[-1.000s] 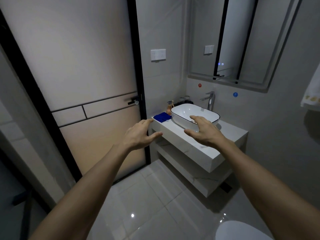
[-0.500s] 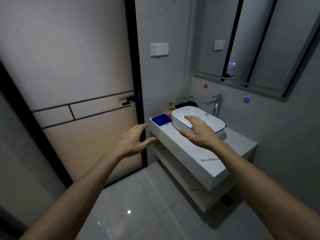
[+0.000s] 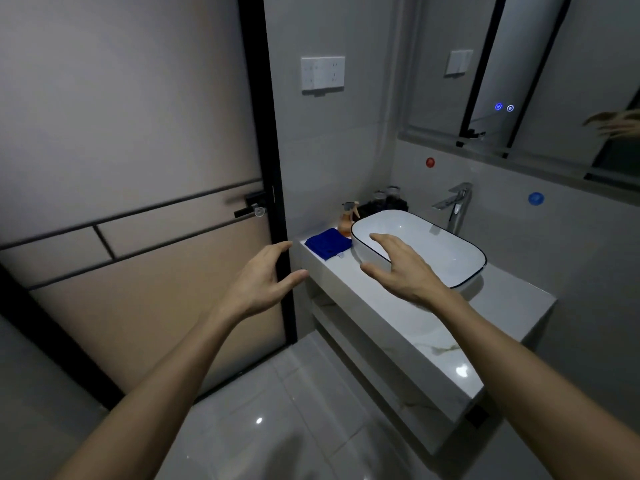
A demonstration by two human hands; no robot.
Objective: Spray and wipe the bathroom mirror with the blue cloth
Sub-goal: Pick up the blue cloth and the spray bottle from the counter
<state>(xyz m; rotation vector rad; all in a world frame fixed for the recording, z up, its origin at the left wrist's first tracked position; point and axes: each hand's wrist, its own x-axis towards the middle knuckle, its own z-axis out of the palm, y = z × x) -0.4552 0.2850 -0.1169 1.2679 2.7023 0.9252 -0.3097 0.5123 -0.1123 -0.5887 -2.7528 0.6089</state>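
Both forearms reach forward, toward 12 o'clock. The left hand (image 3: 258,284) is empty, its fingers (image 3: 277,249) spread loosely. The right hand (image 3: 403,271) is also empty, palm down, fingers relaxed.

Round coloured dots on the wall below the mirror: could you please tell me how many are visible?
2: a red round dot left of the chrome tap, a blue round dot right of it.

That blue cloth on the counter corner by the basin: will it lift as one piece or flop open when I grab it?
The blue cloth lies folded flat, so it is probably soft and would likely droop or unfold if pinched by one edge. It looks light. It sits at the counter end, so a push could slide it off.
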